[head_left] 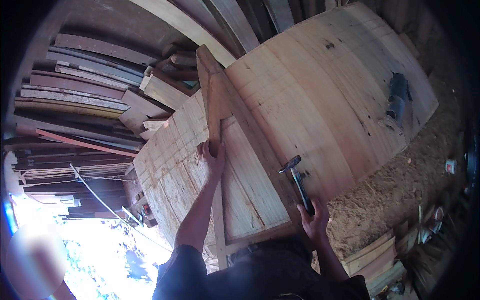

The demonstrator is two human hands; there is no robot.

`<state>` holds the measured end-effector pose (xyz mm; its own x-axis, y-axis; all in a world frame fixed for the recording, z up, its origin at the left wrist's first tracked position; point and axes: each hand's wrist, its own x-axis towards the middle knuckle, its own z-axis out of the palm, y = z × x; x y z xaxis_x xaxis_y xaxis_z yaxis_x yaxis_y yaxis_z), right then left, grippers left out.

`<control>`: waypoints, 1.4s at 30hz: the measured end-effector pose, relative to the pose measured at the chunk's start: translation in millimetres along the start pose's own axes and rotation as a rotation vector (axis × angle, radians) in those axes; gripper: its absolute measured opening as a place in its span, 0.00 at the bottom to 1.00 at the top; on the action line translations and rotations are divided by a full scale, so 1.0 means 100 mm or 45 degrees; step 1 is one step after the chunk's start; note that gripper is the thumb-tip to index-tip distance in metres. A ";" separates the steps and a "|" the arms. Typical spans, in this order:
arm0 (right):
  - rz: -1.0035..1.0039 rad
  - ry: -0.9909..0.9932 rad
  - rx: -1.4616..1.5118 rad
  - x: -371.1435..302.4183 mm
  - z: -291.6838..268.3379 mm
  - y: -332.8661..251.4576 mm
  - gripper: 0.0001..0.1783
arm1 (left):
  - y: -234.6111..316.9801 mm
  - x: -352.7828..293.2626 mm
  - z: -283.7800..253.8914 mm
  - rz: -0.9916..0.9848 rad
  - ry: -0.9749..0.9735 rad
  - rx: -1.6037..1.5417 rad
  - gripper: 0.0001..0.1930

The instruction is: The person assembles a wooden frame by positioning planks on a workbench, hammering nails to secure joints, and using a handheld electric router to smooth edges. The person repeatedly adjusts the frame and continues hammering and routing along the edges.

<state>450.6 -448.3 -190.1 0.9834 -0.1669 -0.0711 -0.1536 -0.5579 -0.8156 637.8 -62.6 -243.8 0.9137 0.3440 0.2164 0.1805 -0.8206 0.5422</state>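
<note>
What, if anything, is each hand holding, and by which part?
The right hand holds a dark, metal-headed hammer by its handle, near the end. The left hand grips the brown, angular wooden frame by its left bar, around mid-length.

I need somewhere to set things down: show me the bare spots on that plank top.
Widest bare patch: the plank top between the wooden frame and the dark tool. A smaller one lies inside the frame, right of the left hand. Crowded: around the right hand and hammer.
</note>
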 end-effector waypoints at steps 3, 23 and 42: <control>-0.063 0.017 -0.024 0.03 0.00 -0.02 0.17 | -0.02 -0.07 -0.01 0.023 -0.021 0.011 0.32; -0.695 -0.197 -0.062 1.91 0.65 -1.09 0.36 | 0.29 0.00 -0.05 -0.069 -0.198 0.251 0.36; -0.794 -0.198 -0.436 2.56 1.03 -1.16 0.37 | 0.32 0.03 -0.07 -0.086 -0.240 0.218 0.38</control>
<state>729.7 -342.5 -172.6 0.8964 0.3682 0.2468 0.4433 -0.7391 -0.5072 643.4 -84.4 -220.5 0.9463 0.3227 0.0208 0.2877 -0.8694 0.4016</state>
